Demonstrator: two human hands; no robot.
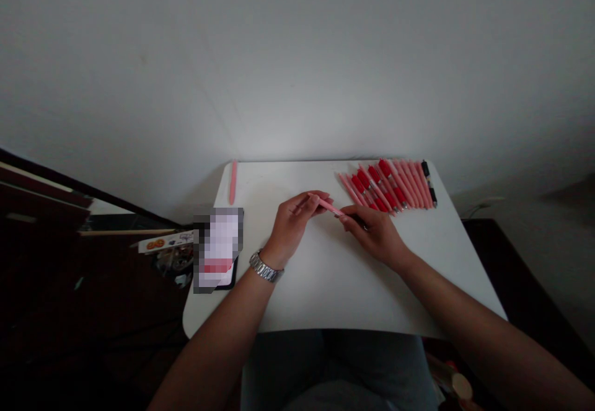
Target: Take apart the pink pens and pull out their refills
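Note:
A pink pen (331, 206) is held slantwise above the middle of the white table (316, 287). My left hand (300, 212), with a metal watch (266, 266) on its wrist, pinches the pen's upper left end. At the lower right end, the fingers of my right hand (372, 231) are closed on the same pen. Just beyond my right hand lies a row of several pink and red pens (385, 185), with a black pen (429, 183) at its right end. One more pink pen (233, 181) lies alone near the table's far left corner.
A phone (227, 278), mostly blurred out, lies along the table's left edge. Behind the table rises a pale wall (297, 76). To the left, a white strip with stickers (166, 242) sits beside dark clutter. My lap is under the front edge.

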